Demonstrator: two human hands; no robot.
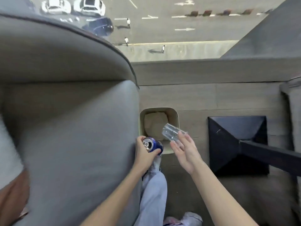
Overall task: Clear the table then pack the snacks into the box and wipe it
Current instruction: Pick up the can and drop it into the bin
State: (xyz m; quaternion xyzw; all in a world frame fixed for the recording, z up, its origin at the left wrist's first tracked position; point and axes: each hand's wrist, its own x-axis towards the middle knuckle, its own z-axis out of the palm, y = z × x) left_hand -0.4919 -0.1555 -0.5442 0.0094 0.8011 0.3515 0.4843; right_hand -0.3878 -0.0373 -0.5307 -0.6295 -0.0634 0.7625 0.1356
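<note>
Your left hand (144, 154) is wrapped around one blue drink can (153, 146), fingers curled over its side; the can is tipped so its long axis runs from lower right up to the left, its opened silver top facing up and towards you, its base pointing down toward the bin (175, 118); it sits over the bin's near left corner. Your right hand (185, 150) is spread flat, fingers straight and apart, gripping nothing; one clear plastic cup (172, 133) lies just off its fingertips, over the bin's right edge, and whether a fingertip touches it cannot be told. The cup's long axis slants from lower right to upper left, with one end toward the bin's middle and the other toward your fingers; which end is the mouth is unclear. So you have one can and one cup, each over the single beige bin, which stands on the wooden floor (228, 98) just beside the grey sofa (73, 128) and holds a pale crumpled lining or bag. A black pyramid-shaped base (228, 144) stands on the floor to the right, apart from the bin.
</note>
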